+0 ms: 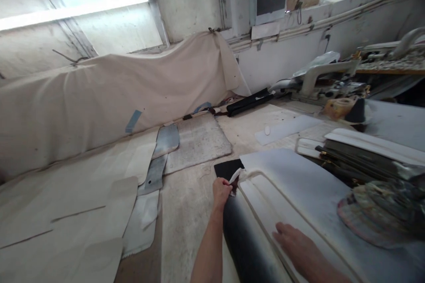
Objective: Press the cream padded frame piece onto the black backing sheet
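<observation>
Black and smooth, the sheet (244, 234) lies on the counter (186, 216) along the left side of a white panel (265, 194). Its surface carries a soft, pale sheen down the middle, fading to deep black toward the outer edge, which appears rounded over. The panel is long, with rounded far corners, a raised, slightly yellowed rim and a narrower raised band running lengthwise inside it. To its right spreads a larger white sheet (288, 166), plain and curved at its far edge.

At the far end of the black sheet, the left hand (223, 189) pinches a thin white strip (236, 175) between thumb and fingers; a small reddish-brown patch shows just beside the fingertips. A flat black piece (227, 168) with straight edges lies immediately beyond. The right hand (294, 239), blurred, is over the panel, fingers loosely extended and grasping nothing visible; whether it touches the surface cannot be told. Pale patterns (89, 199), two with narrow slits, cover the counter at left.
</observation>
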The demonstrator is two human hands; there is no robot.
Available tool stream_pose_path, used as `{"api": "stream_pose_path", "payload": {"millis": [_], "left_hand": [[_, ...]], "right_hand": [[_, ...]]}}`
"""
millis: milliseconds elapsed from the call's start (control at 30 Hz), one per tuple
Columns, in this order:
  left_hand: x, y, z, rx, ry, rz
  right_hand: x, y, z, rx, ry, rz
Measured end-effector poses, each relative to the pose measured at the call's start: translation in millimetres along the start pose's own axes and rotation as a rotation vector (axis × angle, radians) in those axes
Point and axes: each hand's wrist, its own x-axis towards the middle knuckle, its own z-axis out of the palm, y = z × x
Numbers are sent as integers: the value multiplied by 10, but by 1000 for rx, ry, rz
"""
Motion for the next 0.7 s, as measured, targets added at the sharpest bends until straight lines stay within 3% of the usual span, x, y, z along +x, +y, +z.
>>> {"api": "stream_pose_path", "payload": {"millis": [267,467,600,700], "left_hand": [[41,-49,20,-97,66,27],[66,11,-17,-140,104,31],[72,16,-22,-220,49,-6],[86,-41,-225,-353,-29,-32]], "right_hand": [[-17,49,15,-101,196,-133],[-32,59,31,-118,142,-127],[-49,55,22,-123,102,-103],[-69,50,15,-120,94,-85]]}}
